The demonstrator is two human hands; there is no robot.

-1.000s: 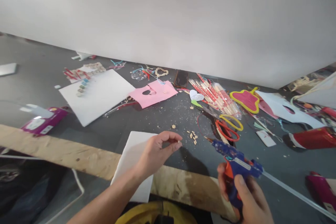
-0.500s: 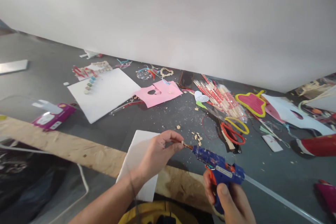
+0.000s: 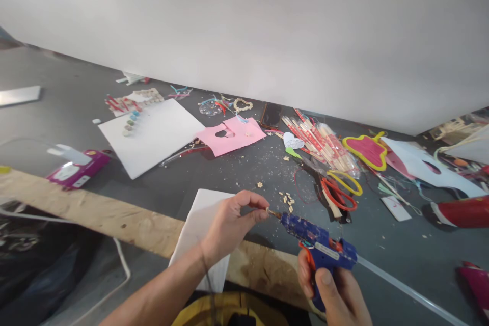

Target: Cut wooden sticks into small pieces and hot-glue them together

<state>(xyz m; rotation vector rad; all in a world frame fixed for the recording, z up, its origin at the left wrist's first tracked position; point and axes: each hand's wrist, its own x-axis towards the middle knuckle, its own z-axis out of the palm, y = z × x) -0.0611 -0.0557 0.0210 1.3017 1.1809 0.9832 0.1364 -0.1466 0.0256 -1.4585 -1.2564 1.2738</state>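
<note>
My right hand [image 3: 332, 285] is wrapped round the handle of a blue glue gun [image 3: 315, 239], whose nozzle points left and whose long clear glue stick trails out at the back. My left hand [image 3: 237, 219] pinches a tiny pale piece [image 3: 267, 209] between thumb and forefinger, right at the nozzle's tip. Whether the two touch is too small to tell. Under my left wrist lies a white board [image 3: 202, 214]. Several small wooden bits [image 3: 287, 199] are scattered just beyond the nozzle, near a small flower-shaped piece [image 3: 260, 185].
Scissors [image 3: 340, 193] with red and yellow handles lie beyond the glue gun, near wrapped chopsticks [image 3: 321, 142]. Pink paper [image 3: 233, 135] and a large white sheet [image 3: 153, 137] are further left. A phone [image 3: 271, 115] rests near the white wall. At right is a red cylinder [image 3: 462, 212].
Both hands and the glue gun have shifted very slightly to the right. The left hand keeps its pinch at the nozzle.
</note>
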